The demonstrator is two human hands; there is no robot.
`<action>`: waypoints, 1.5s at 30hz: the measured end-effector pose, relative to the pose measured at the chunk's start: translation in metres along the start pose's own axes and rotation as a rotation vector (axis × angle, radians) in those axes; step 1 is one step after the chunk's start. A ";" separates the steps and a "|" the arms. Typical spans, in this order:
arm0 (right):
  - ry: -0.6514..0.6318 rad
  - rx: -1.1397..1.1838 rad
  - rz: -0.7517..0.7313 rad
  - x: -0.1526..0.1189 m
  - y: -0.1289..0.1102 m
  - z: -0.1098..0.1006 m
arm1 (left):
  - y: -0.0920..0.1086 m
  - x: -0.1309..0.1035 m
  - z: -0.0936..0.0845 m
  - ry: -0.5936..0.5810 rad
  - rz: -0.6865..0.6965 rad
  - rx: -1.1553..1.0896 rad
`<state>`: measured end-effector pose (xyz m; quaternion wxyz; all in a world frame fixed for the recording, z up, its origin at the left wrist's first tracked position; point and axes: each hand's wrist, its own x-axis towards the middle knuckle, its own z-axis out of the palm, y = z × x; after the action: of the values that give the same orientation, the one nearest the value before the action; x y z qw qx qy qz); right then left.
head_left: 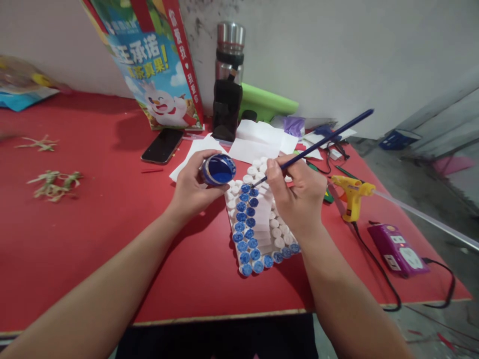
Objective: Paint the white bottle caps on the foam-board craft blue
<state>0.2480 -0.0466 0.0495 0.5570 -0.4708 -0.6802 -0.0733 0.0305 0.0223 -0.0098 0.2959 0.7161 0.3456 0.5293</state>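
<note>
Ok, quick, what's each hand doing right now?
Left hand: closed around an open jar of blue paint.
Right hand: closed on a long, dark-blue paintbrush.

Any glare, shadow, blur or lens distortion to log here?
All in the head view: soft shadow on the red table left of the upright bag; small highlights on the steel flask; wide-angle stretching of the left forearm near the edge; floor at right looks soft.

Soft, moderate light fills the view, with pale sheen on the red tabletop (112, 269) left of the hands (249, 192). Edges stretch and blur slightly.
</note>
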 end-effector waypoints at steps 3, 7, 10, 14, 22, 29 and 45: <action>0.024 0.015 0.002 0.000 0.000 0.000 | 0.000 0.000 0.000 0.006 -0.004 -0.009; -0.001 0.026 0.007 -0.001 -0.001 0.000 | 0.000 0.000 0.001 0.010 0.008 -0.015; -0.006 0.059 0.043 -0.001 -0.002 -0.001 | -0.001 0.000 0.000 0.012 0.025 -0.003; 0.020 0.097 0.082 -0.001 -0.004 -0.001 | -0.002 0.000 0.000 0.008 0.041 -0.006; -0.061 0.094 0.084 -0.003 -0.002 0.000 | -0.001 0.000 0.000 0.000 0.045 0.010; -0.064 0.080 0.041 -0.001 -0.004 0.001 | 0.000 0.000 0.000 -0.004 0.037 0.014; -0.061 0.083 0.028 -0.003 -0.004 0.003 | 0.000 0.000 -0.001 -0.017 0.055 0.018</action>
<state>0.2430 -0.0491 0.0476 0.5561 -0.4588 -0.6926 -0.0228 0.0296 0.0224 -0.0094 0.2776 0.7325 0.3282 0.5278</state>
